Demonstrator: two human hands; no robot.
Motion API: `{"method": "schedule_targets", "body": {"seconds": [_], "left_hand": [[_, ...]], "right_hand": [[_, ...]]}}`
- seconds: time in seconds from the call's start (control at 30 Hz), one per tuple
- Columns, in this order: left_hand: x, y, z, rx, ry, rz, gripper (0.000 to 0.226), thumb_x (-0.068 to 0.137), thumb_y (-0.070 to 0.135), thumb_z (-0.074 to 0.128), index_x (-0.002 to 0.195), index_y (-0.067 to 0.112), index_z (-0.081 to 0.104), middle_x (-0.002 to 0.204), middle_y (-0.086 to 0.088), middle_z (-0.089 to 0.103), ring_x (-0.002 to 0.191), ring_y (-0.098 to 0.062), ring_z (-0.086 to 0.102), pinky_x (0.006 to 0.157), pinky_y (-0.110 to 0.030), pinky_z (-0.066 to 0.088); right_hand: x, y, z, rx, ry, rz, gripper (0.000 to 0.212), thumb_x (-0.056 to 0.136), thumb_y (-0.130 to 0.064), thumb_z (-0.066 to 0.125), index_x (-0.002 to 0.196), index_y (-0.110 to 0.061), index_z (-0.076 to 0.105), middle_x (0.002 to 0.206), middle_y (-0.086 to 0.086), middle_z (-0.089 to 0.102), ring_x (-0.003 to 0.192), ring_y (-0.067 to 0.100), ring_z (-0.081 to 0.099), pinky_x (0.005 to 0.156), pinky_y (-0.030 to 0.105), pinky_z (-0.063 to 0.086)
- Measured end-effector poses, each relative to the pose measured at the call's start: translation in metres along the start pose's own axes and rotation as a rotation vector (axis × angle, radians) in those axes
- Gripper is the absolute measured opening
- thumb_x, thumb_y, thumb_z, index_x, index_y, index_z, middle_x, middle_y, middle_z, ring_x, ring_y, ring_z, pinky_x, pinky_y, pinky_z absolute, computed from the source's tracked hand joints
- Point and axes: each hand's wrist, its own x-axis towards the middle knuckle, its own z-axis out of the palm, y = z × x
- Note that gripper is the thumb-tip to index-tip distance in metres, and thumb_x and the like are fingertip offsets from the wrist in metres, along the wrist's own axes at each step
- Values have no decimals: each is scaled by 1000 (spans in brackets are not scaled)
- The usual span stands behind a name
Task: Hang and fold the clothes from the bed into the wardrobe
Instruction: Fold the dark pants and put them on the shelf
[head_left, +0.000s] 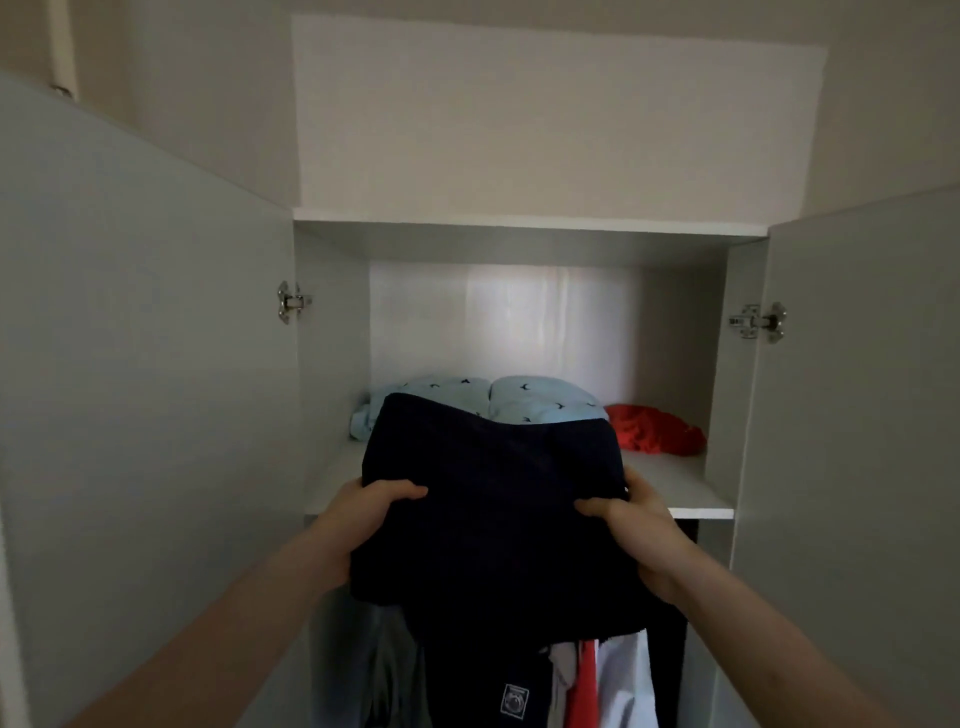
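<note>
Nearest, both forearms reach up and forward toward the open wardrobe (332, 322). Between them a folded dark navy garment (493, 514) is held flat-ish, its long axis running away from the person, far edge pointing into the upper compartment and lifted over the shelf (675, 483) lip. The left hand (363, 514) grips the garment's left side, thumb curled over the top; the right hand (628, 519) grips the right side likewise, so the cloth spans the gap between them and its near edge sags below the wrists. Under it, hanging clothes (587, 680) fill the lower section. Farther in, a light blue patterned bundle (540, 400) lies at the shelf's back, and a red garment (654, 428) sits to its right. Bare shelf shows front right; both doors stand wide.
</note>
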Motion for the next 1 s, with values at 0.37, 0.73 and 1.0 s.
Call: {"method": "schedule_targets", "body": {"seconds": [0.37,0.73,1.0], "left_hand": [[164,44,-32,105,-18,-123,46,83,35,77,119,8,67,102,-20,77,92,-39,76,80,-49,63],[288,37,-70,191,67,-161,59,72,31,81,122,4,63,102,-24,75,87,-44,75,78,-52,63],[329,-14,-71,954,460,229,77,80,41,75,144,14,45,142,-12,53,126,-31,55,105,-42,47]], "right_hand": [[181,10,68,25,-125,109,56,92,3,63,143,-15,48,123,12,66,105,32,69,73,38,59],[269,35,125,27,-116,183,60,99,3,55,154,-12,37,120,15,65,103,34,69,78,42,60],[305,118,164,-422,-108,-57,75,97,-16,69,160,-17,29,155,11,44,139,25,46,114,31,37]]}}
